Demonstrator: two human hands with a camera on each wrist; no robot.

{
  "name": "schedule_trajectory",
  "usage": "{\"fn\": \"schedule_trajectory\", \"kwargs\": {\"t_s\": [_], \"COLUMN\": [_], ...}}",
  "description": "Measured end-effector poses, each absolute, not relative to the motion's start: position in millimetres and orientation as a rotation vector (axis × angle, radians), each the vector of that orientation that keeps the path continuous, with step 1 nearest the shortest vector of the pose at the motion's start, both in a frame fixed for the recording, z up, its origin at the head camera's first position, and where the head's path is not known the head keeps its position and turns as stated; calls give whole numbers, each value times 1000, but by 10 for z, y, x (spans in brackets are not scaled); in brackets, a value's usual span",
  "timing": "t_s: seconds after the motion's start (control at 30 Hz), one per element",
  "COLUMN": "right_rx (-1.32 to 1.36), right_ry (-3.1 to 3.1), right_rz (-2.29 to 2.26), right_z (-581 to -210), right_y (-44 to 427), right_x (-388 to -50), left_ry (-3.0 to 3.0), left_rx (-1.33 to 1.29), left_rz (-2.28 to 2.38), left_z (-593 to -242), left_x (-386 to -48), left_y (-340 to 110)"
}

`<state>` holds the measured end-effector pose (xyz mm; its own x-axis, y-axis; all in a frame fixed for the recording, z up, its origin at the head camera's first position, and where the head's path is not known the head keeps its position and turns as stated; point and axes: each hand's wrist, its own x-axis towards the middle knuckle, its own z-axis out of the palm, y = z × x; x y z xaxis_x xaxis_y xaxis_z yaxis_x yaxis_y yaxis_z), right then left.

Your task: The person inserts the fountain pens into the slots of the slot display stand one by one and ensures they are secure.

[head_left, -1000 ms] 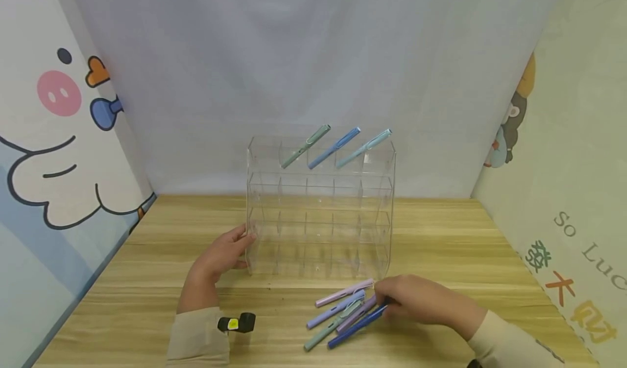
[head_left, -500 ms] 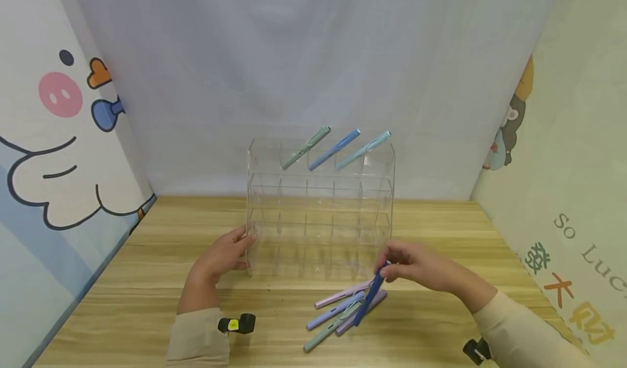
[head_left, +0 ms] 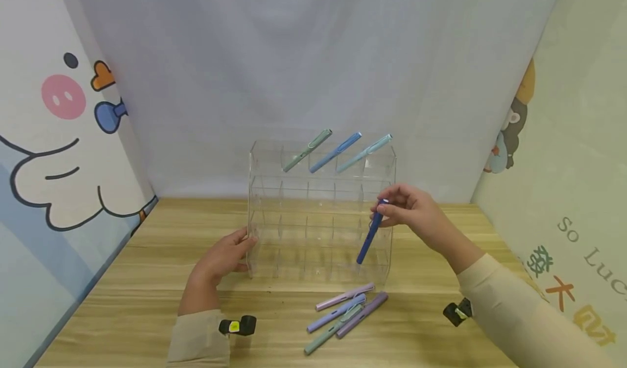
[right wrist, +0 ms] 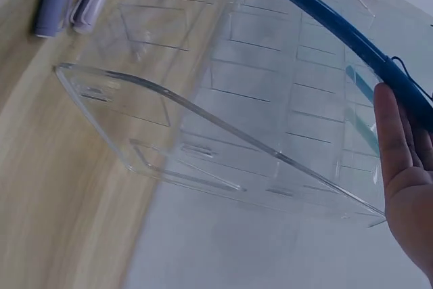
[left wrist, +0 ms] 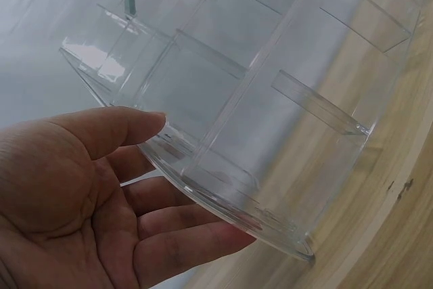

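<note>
A clear acrylic pen rack (head_left: pixel 320 227) with tiers of small compartments stands on the table. My left hand (head_left: pixel 226 255) holds its left side panel; in the left wrist view the thumb (left wrist: pixel 139 130) lies over the edge and the fingers are against the outer face. My right hand (head_left: pixel 416 213) pinches a dark blue pen (head_left: pixel 370 236) near its cap end, tip downward, in front of the rack's right part. In the top tier lean a grey-green pen (head_left: pixel 307 151), a blue pen (head_left: pixel 335 153) and a light blue pen (head_left: pixel 364 153).
On the wooden table (head_left: pixel 122 302) before the rack lie a pink pen (head_left: pixel 344 297), a lavender pen (head_left: pixel 336 313), a pale green pen (head_left: pixel 334 331) and a purple pen (head_left: pixel 362 315), close together. A white curtain hangs behind; printed panels flank both sides.
My right hand has lifted the dark blue pen off the pile and carried it up towards the rack, turning it steeper. My left hand has stayed on the rack's side.
</note>
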<state>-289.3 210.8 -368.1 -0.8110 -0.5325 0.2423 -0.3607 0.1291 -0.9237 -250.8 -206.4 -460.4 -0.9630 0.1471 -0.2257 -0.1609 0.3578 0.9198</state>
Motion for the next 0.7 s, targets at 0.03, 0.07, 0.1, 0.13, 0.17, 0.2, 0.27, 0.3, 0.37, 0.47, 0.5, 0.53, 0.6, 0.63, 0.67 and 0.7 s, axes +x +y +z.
{"fn": "schedule_trajectory", "kwargs": {"t_s": [0.03,0.07,0.1,0.13,0.17,0.2,0.27,0.3,0.37,0.47,0.5,0.53,0.6,0.63,0.67,0.7], "right_rx": [-897,-900,-905,-917,-928,-940,-954,-963,-960,-936,-929,-925,-930,-933,-942,-952], "right_ry": [2253,2258,2265,2271,2270,2273,2287,2290,2296,2312,2315,2315,2308,2304,2291,2286], "right_rz": [-1776,-1784,-1786,-1786,-1789,-1791,-1796,-1804,-1830,-1867,-1881,-1898,-1933,-1954,-1979,-2000], "right_z": [-3646,-3610,-3574,-3537,-3499,-3461,-3381,-3341,-3262,-3152,-3121,-3092,-3048,-3029,-3013,-3001], "right_y": [2093,2076,2060,2043,2027,2010,1969,1945,1892,1799,1767,1734,1665,1632,1596,1560], "right_x": [-2927,-2963,-2998,-3034,-3068,-3103,-3167,-3197,-3252,-3318,-3337,-3356,-3395,-3411,-3427,-3444], "left_ry": [2354,2352,2351,2349,2349,2349,2350,2351,2353,2354,2355,2354,2353,2352,2353,2352], "left_rx": [-10,-9,-9,-8,-10,-10,-14,-13,-10,-11,-12,-14,-19,-21,-21,-17], "left_rz": [1641,1642,1642,1642,1641,1640,1637,1638,1637,1637,1638,1639,1643,1646,1646,1645], "left_z": [-4604,-4604,-4605,-4608,-4611,-4614,-4621,-4622,-4625,-4622,-4620,-4619,-4610,-4605,-4599,-4591], "left_x": [-2508,-2509,-2511,-2512,-2514,-2516,-2516,-2513,-2510,-2502,-2501,-2503,-2502,-2502,-2501,-2499], "left_y": [-2066,-2067,-2068,-2071,-2074,-2077,-2084,-2085,-2091,-2092,-2090,-2090,-2083,-2080,-2076,-2074]}}
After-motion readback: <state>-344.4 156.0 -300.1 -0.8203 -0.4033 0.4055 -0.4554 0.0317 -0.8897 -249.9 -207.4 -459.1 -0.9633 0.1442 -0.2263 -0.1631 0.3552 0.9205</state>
